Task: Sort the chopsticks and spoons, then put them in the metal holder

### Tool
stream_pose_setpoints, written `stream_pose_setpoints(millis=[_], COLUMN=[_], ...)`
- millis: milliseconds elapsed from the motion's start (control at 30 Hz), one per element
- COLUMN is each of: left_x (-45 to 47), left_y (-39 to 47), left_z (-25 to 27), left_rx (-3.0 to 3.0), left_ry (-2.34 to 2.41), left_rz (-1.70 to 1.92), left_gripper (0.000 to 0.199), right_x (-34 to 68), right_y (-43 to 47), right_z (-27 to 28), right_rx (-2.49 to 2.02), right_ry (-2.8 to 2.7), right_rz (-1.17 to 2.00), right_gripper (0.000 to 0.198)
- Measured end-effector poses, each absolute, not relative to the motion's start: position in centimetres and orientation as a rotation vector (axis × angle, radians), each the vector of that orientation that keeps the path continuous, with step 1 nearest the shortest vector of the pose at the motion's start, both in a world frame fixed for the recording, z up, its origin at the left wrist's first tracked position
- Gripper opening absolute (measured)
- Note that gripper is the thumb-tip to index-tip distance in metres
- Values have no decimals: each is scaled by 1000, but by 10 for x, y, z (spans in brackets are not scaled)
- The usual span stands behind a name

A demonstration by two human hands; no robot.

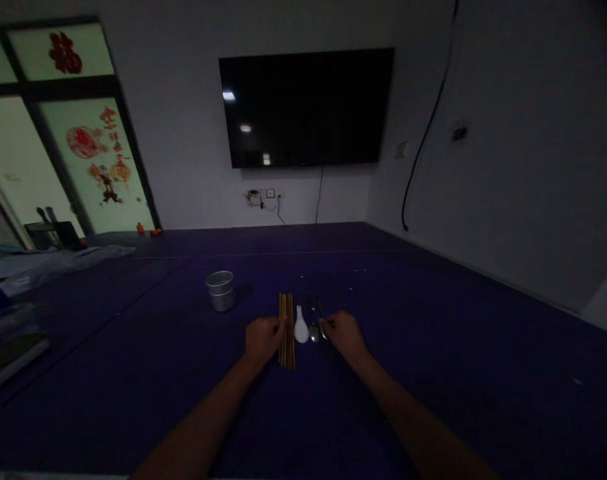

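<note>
A bundle of wooden chopsticks [287, 343] lies lengthwise on the dark purple tabletop. My left hand [264, 339] is at its left side, fingers curled in and the tips on the chopsticks. Just right of the bundle lies a white soup spoon [300, 328], bowl toward me. Beside that is a metal spoon [314, 331], its dark handle pointing away. My right hand [344, 331] pinches at a second metal spoon [324, 331], partly covering it. A silver metal cup [220, 291] stands upright to the left, beyond my left hand.
The purple tabletop [148, 373] reaches back to the wall under a dark television [308, 110]. At left lie clear plastic sheeting [58, 267], a flat dark slab [13, 360] and a dark box [56, 233] with handles sticking up. A black cable [428, 133] hangs on the right wall.
</note>
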State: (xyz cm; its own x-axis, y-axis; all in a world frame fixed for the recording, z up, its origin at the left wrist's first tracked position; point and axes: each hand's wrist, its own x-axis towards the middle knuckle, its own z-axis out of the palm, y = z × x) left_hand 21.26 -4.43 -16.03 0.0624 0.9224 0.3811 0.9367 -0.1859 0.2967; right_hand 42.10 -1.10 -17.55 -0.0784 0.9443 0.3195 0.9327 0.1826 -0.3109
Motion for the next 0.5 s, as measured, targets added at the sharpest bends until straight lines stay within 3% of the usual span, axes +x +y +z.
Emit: stream_pose_setpoints(millis=[500], left_x=[212], left_y=[-44], left_z=[-159], left_rx=[-2286], left_ry=[-2004], left_rz=[-787], left_gripper=[61], right_x=[419], right_y=[-16], right_z=[-172], right_rx=[-1798], right_ry=[-1937], right_rz=[24], right_gripper=[32])
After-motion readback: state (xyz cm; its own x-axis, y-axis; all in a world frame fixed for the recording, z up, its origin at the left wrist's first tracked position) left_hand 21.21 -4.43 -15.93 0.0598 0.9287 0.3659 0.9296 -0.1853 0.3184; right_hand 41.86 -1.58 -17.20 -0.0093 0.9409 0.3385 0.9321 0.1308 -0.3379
